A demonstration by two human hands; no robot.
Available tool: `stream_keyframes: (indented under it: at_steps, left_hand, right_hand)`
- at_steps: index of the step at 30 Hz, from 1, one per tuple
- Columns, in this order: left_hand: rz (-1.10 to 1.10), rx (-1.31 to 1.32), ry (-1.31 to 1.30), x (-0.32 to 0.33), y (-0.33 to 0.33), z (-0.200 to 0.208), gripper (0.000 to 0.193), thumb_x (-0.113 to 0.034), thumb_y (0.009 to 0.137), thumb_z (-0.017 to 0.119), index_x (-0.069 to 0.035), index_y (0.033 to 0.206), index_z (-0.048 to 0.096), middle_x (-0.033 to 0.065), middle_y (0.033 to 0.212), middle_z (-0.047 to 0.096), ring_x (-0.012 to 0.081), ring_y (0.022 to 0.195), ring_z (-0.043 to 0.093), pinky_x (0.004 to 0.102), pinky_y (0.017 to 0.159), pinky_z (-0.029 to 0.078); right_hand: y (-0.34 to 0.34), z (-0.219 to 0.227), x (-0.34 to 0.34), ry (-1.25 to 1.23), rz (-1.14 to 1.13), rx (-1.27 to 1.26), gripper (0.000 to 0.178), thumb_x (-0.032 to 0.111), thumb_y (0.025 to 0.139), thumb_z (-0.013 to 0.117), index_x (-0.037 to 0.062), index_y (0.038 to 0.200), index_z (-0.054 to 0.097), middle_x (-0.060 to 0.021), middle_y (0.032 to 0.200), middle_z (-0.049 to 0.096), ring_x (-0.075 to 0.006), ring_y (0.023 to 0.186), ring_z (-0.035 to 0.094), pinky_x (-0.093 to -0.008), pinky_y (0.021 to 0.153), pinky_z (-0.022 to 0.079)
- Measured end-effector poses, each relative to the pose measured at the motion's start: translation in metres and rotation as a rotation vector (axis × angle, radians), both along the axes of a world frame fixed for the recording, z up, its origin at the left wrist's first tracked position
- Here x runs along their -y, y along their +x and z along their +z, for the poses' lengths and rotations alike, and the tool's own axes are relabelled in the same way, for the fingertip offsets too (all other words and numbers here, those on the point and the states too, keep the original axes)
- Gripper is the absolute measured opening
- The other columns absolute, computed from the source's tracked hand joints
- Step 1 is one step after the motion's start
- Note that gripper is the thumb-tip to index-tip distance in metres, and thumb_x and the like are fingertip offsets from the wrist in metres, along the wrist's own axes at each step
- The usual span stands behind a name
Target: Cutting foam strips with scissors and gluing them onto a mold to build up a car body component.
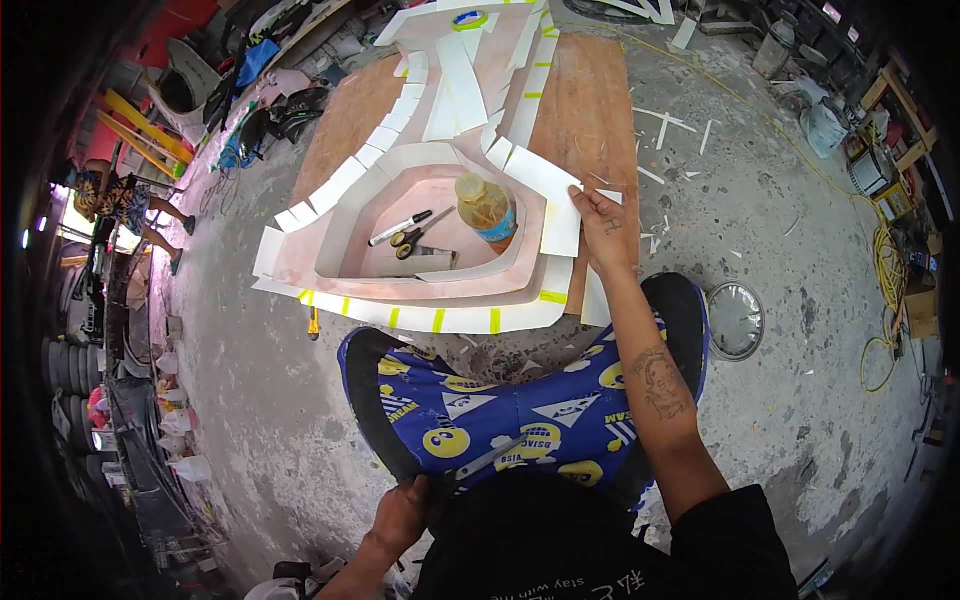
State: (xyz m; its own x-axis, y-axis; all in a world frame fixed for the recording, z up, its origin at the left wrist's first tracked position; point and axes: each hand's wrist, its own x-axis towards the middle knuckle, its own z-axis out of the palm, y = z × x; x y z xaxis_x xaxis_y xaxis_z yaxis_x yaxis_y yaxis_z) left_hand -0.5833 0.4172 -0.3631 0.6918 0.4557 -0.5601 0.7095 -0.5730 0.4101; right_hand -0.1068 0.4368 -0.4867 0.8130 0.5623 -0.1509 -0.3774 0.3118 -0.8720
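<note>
A large pale pink moulded panel [300, 256] lies in front of me, edged with white card strips and short yellow-green tape pieces. My right hand [604, 228] pinches the outer edge of a white card piece [562, 225] at the panel's right side. Down by my lap, my left hand [403, 514] is closed around the dark handle of a pair of scissors [490, 460], blades pointing up and right. In the panel's recess are a bottle [487, 214] of amber liquid, a black-and-white marker [400, 227], a second pair of scissors [408, 240] and a grey-white tube [420, 264].
The panel rests on a brown wooden board [590, 110]. A roll of tape [469, 20] sits at its far end. Paper scraps [665, 130], a round metal lid [735, 320] and a yellow hose [888, 270] lie at right. Another person [120, 205] stands far left.
</note>
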Motion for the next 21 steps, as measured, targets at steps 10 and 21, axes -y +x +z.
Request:
stream_keyframes:
  at_steps: [10,21]
  left_hand:
    - [0.044,0.074,-0.373,-0.096,0.067,0.072,0.029,0.002,0.08,0.068,0.003,0.107,0.058,0.0098,0.094,0.07,0.0206,0.096,0.07,0.0305,0.083,0.056]
    - [-0.399,0.089,-0.111,-0.127,0.153,0.097,0.032,-0.025,0.084,0.074,0.002,0.086,0.056,0.02,0.071,0.059,0.0405,0.066,0.055,0.0429,0.062,0.043]
  right_hand:
    - [-0.001,-0.001,-0.003,-0.021,-0.031,0.041,0.025,0.019,0.094,0.065,-0.0048,0.103,0.068,-0.0056,0.089,0.071,-0.0075,0.074,0.063,-0.02,0.065,0.048]
    - [-0.003,-0.01,-0.006,0.022,-0.037,0.027,0.024,0.018,0.094,0.065,-0.0049,0.101,0.068,-0.005,0.086,0.07,-0.0074,0.072,0.062,-0.0204,0.065,0.047]
